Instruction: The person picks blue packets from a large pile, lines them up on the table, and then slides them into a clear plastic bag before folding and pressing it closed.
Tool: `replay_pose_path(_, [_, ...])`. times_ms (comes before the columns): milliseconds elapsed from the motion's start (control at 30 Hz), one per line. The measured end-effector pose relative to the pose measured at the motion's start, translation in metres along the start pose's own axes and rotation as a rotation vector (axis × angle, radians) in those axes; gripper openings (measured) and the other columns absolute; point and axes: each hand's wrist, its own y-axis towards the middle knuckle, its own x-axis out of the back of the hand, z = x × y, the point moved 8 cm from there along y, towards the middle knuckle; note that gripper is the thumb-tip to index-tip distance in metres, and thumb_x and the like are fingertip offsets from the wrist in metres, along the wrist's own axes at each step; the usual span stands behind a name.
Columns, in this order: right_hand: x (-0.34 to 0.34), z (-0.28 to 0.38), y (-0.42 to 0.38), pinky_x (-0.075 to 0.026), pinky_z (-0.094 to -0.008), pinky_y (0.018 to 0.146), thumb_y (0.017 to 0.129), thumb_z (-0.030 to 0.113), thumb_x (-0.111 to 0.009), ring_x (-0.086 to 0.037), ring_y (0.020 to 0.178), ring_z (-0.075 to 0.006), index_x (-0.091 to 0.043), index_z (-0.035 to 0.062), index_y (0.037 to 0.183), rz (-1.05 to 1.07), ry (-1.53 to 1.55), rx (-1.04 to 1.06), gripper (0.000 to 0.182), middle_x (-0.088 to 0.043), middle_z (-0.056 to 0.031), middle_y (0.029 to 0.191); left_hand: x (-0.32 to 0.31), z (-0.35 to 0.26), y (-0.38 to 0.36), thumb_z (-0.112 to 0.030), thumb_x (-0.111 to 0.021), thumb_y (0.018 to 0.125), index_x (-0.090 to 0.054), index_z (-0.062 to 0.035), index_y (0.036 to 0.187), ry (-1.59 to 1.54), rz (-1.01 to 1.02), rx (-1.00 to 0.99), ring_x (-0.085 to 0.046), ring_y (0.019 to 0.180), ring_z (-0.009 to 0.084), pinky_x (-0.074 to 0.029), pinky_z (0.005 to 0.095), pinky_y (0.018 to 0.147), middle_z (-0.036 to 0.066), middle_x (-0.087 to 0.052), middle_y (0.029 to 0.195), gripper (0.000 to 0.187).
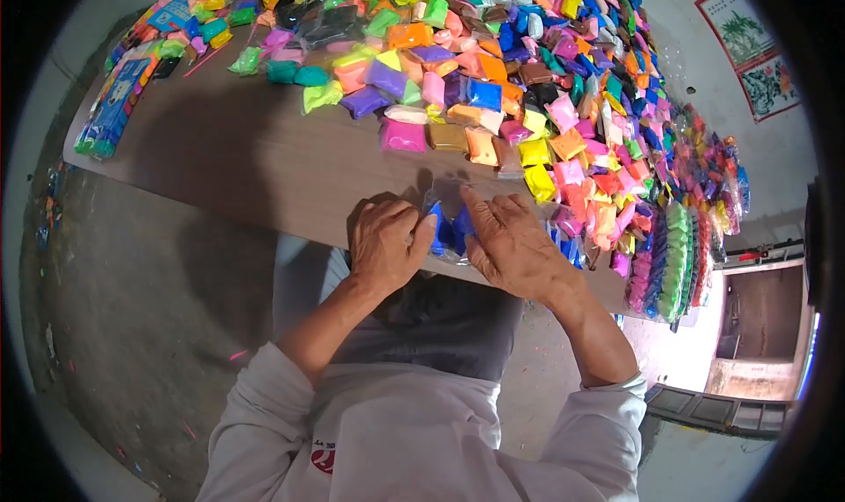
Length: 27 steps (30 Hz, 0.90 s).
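Note:
A clear plastic bag with blue packets inside lies at the table's front edge, between my two hands. My left hand has its fingers curled, with the thumb against the bag's left side beside the blue. On the other side, my right hand grips the bag's right side, its index finger reaching to the upper edge and its thumb lower down. Just beyond the hands are a magenta packet, a brown packet and a yellow packet.
A large heap of small coloured packets covers the back and right of the brown table. Long strips of green packets hang near the right edge. A blue printed pack lies at the far left.

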Motion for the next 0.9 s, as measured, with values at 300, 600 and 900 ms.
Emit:
replay_pose_path(300, [-0.015, 0.004, 0.000, -0.044, -0.0416, 0.084, 0.076, 0.019, -0.074, -0.060, 0.088, -0.0330, -0.060, -0.0024, 0.117, 0.045, 0.150, 0.117, 0.048, -0.064, -0.0149, 0.089, 0.000, -0.006, 0.000, -0.027, -0.064, 0.085, -0.064, 0.0000, 0.080, 0.018, 0.042, -0.091, -0.060, 0.079, 0.0304, -0.042, 0.0407, 0.074, 0.012, -0.064, 0.081, 0.028])
replay_pose_path(600, [-0.009, 0.007, -0.009, -0.042, -0.0416, 0.089, 0.077, 0.021, -0.072, -0.060, 0.093, -0.0292, -0.065, 0.0041, 0.108, 0.010, 0.101, 0.152, 0.035, -0.066, -0.0102, 0.090, 0.003, -0.008, -0.001, -0.036, -0.064, 0.086, -0.064, -0.0013, 0.079, -0.107, 0.080, -0.123, -0.059, 0.077, 0.0306, -0.043, 0.0421, 0.073, 0.010, -0.063, 0.080, 0.036])
replay_pose_path(900, [-0.011, -0.013, -0.020, -0.042, -0.0435, 0.094, 0.071, 0.013, -0.076, -0.056, 0.107, -0.0314, -0.064, 0.0094, 0.112, -0.052, 0.110, 0.084, 0.043, -0.061, -0.0130, 0.119, 0.003, -0.009, 0.003, -0.040, -0.056, 0.092, -0.064, 0.0015, 0.080, -0.145, 0.071, -0.086, -0.060, 0.075, 0.0331, -0.044, 0.0413, 0.071, 0.014, -0.064, 0.078, 0.044])
